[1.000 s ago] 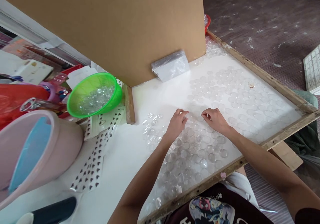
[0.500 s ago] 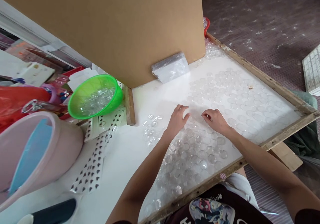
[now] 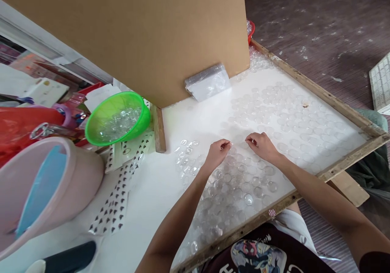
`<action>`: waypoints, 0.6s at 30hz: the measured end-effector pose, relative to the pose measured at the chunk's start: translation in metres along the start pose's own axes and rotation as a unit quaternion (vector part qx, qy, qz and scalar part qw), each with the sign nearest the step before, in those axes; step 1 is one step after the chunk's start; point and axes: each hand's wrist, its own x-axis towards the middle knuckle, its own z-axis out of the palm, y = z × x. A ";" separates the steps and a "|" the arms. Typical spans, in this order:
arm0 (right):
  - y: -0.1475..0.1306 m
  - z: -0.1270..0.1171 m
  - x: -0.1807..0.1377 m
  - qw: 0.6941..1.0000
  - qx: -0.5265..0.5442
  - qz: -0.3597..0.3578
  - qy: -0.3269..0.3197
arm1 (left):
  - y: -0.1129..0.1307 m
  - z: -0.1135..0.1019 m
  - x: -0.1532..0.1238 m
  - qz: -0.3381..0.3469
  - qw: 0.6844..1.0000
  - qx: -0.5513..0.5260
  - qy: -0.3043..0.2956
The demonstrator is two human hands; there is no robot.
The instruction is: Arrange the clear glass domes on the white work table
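Left hand (image 3: 218, 154) and right hand (image 3: 261, 145) reach among clear discs (image 3: 237, 192).

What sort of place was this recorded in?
Probably a workshop or home craft space: clear discs spread across a wood-edged white tabletop, a green bowl of clear pieces, and patterned sheets.

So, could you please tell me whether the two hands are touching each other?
No, a gap shows between the left hand and the right hand.
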 end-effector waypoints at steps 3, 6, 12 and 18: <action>-0.001 0.000 -0.001 1.000 0.009 0.003 -0.001 | -0.003 -0.008 -0.001 -0.048 0.999 -0.002 -0.007; -0.002 0.000 -0.001 1.000 0.016 0.008 0.001 | -0.007 -0.012 0.000 -0.034 0.998 0.047 0.033; -0.002 0.000 -0.001 1.000 0.011 0.008 -0.001 | -0.007 -0.001 -0.007 0.075 0.983 0.158 0.064; -0.002 0.000 0.000 1.000 0.003 0.008 -0.006 | -0.008 0.006 -0.004 0.133 0.970 0.202 0.025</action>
